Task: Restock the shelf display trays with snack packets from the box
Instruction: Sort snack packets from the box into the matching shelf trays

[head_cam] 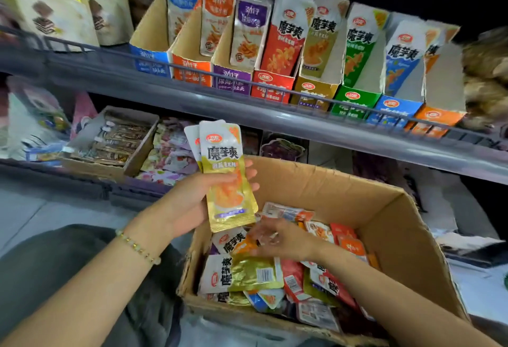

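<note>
Evidently a stack of gold packets (pixel 226 170) is gripped upright in the left hand (pixel 189 201), fingers curled round it, presumably sorted by flavour for the gold tray (pixel 313 91) at one o'clock. The right hand (pixel 275 238) is held over the box (pixel 371 190) at five o'clock; blurred, its grip cannot be told. The stack's count is hidden.

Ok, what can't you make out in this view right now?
Head view:
Right hand: motion-blurred above the box; grip unclear.
Gold packets in the left hand: front one covers the rest; count unclear.
Brown goods at the right end of the upper shelf: blurred, cut by the frame edge.
</note>
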Action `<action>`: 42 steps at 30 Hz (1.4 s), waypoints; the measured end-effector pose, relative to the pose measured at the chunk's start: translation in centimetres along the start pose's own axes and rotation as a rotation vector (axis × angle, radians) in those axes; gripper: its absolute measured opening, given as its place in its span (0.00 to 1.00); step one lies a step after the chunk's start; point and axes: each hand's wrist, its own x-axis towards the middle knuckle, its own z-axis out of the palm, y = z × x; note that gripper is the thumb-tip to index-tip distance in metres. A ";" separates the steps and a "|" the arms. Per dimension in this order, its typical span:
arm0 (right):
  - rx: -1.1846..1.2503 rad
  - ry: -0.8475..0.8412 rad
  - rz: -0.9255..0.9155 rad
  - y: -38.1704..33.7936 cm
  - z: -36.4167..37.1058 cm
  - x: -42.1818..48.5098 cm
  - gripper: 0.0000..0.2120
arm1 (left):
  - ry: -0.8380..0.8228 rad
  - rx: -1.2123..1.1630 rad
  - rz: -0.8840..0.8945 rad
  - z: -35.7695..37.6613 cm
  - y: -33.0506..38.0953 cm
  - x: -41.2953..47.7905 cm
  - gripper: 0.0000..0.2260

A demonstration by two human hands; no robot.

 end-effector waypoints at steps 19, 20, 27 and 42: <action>0.385 0.673 -0.231 -7.6 -4.7 -3.5 0.12 | 0.291 0.224 0.033 1.5 -2.3 1.7 0.28; 0.349 0.678 -0.266 -9.0 -4.4 -3.2 0.12 | 0.303 0.249 0.048 1.8 -2.5 1.8 0.33; 0.413 0.493 -0.151 -10.8 -3.8 -2.9 0.24 | 0.288 0.432 0.059 2.6 -1.9 1.9 0.48; 1.130 0.651 -0.200 -10.2 -4.8 -1.8 0.16 | 0.054 0.539 0.177 4.2 -1.7 -0.1 0.15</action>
